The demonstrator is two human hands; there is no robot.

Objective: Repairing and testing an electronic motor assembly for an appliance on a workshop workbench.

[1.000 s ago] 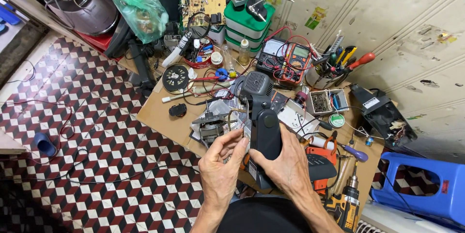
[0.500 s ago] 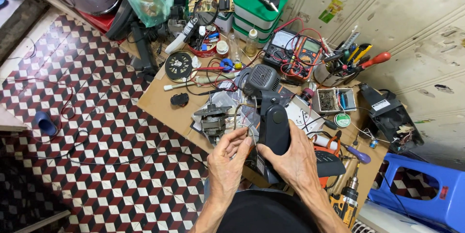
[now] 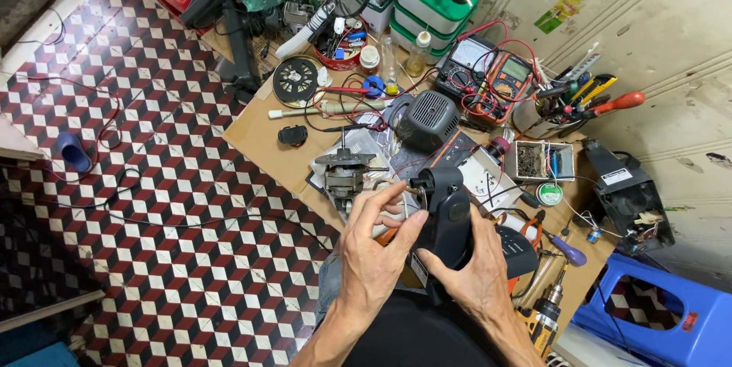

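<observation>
fingers [image 3: 396,198] of two hands on one black housing [image 3: 446,218]

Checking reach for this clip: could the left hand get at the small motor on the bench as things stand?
Probably yes. The left hand is at the black housing, and the motor sits just beyond its fingertips with only loose wires between; it would have to let go first.

Handle housing [image 3: 446,218] between both hands at near table edge, electric motor [image 3: 343,171] just left, multimeters [image 3: 488,77] far behind, stool [image 3: 656,317] near right.
</observation>
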